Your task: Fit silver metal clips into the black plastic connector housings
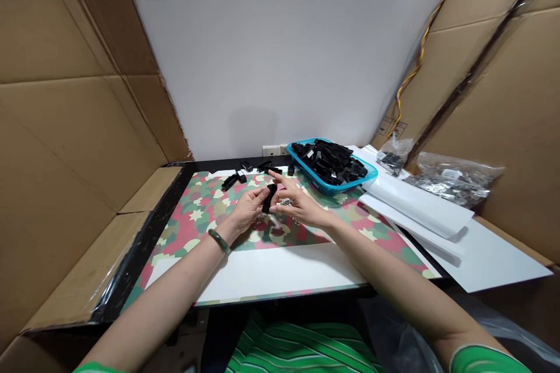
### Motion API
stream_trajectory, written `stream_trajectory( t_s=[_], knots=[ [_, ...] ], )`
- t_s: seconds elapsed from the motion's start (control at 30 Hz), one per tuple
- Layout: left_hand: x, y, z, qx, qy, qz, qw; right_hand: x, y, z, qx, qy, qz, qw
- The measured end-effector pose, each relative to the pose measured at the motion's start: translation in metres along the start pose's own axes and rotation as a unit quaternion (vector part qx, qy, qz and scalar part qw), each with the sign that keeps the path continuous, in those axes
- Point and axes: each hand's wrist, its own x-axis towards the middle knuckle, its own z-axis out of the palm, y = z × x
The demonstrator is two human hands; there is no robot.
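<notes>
My left hand (249, 207) pinches a small black plastic piece (269, 197) between thumb and fingers, over the patterned mat. My right hand (298, 205) meets it from the other side. Its thumb and a finger close at the piece's lower right edge, while the index finger points up and away. Whether a smaller part sits in the right fingertips is hidden. Small shiny metal bits (286, 202) lie on the mat around and under the right hand. A blurred pale pinkish object (276, 222) shows just below the two hands.
Several black plastic pieces (229, 182) lie at the mat's back edge. A blue basket (371, 173) heaped with similar pieces stands back right. Beyond it are rolled white sheets (420, 210) and clear bags of parts (455, 180). Cardboard walls (56, 128) flank the table.
</notes>
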Motion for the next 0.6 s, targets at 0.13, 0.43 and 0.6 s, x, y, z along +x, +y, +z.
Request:
stream_trajectory(
  t_s=[0.13, 0.43, 0.6],
  knots=[
    [0.001, -0.006, 0.002, -0.029, 0.034, -0.008, 0.999, 0.001, 0.006, 0.005, 0.046, 0.002, 0.025, 0.999],
    [0.003, -0.012, -0.004, -0.015, 0.137, 0.033, 0.990, 0.011, 0.017, 0.025, 0.230, 0.077, 0.129, 0.962],
    [-0.006, 0.000, -0.001, 0.185, 0.048, 0.191, 0.963, 0.013, 0.027, 0.021, 0.304, 0.139, 0.160, 0.929]
  ],
)
